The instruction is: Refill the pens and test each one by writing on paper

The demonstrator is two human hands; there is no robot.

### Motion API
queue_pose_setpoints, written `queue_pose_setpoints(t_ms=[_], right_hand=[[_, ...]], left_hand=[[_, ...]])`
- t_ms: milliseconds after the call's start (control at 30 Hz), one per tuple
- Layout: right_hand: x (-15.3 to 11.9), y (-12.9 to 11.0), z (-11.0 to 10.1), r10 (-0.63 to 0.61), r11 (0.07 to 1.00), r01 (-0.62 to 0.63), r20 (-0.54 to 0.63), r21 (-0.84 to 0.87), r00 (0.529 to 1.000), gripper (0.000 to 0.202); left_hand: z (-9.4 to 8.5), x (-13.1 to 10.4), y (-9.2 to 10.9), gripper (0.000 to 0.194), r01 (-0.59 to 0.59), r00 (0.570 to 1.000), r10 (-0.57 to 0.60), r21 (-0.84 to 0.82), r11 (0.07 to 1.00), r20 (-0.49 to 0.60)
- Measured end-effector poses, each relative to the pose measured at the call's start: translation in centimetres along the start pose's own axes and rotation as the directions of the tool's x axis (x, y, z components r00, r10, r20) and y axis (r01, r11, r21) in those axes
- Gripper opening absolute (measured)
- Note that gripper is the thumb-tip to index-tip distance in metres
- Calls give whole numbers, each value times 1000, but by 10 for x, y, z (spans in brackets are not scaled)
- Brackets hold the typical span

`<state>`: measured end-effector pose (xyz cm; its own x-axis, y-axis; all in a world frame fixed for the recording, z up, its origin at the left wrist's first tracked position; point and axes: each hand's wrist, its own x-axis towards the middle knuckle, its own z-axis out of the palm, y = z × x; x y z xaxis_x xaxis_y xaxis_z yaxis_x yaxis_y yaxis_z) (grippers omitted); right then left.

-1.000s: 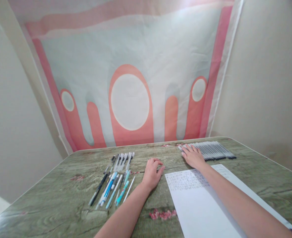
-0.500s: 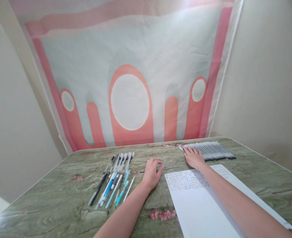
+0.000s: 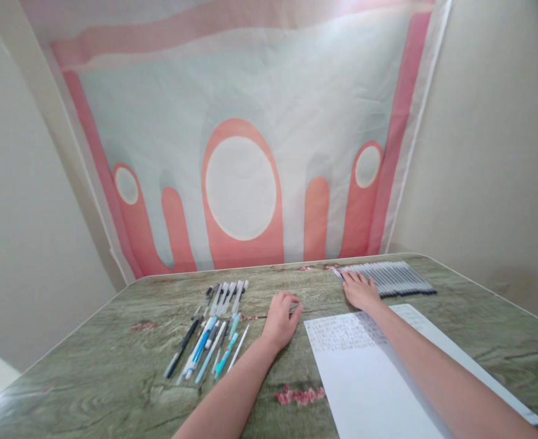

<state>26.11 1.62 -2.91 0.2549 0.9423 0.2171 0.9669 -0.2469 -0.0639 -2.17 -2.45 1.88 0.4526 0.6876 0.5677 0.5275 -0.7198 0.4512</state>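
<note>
A: Nearest, the white sheet of paper with small handwriting at its far end (image 3: 365, 372) lay flat on the green wood-grain bench (image 3: 113, 372), with the right forearm stretched over it.

B: Left hand?

A: The left hand (image 3: 280, 320) rested on the bench just left of the paper, fingers loosely curled, gripping nothing. Left of it lay the loose cluster of mixed blue, teal, white and black pens (image 3: 214, 332), near but not touched.

B: Right hand?

A: The right hand (image 3: 360, 289) lay palm down, fingers spread flat, its fingertips on the near-left end of the neat row of slim grey-and-black pens (image 3: 394, 277) at the far right of the bench. It pressed or touched the row and had not closed on any pen.

B: Any change since the second before?

A: Barely any. Both hands kept their places and shapes; the right hand sat in the same spot on the row's end. Only the view shifted slightly. The row, cluster and paper had not moved, so I judge no pen had yet been picked out.

B: Farthest?

A: A pink and pale-blue cloth with white ovals (image 3: 241, 183) hung behind the bench.
</note>
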Motion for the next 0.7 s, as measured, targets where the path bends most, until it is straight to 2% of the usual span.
queue_pose_setpoints(t_ms=[300, 700], right_hand=[[3, 5, 5, 4, 1000, -4, -33, -4, 999, 46], [0, 6, 1, 5, 1000, -5, -35, -19, 999, 47]], left_hand=[[0, 1, 0, 18, 5, 1000, -5, 18, 1000, 18], [0, -1, 0, 19, 20, 999, -23, 61, 998, 49]])
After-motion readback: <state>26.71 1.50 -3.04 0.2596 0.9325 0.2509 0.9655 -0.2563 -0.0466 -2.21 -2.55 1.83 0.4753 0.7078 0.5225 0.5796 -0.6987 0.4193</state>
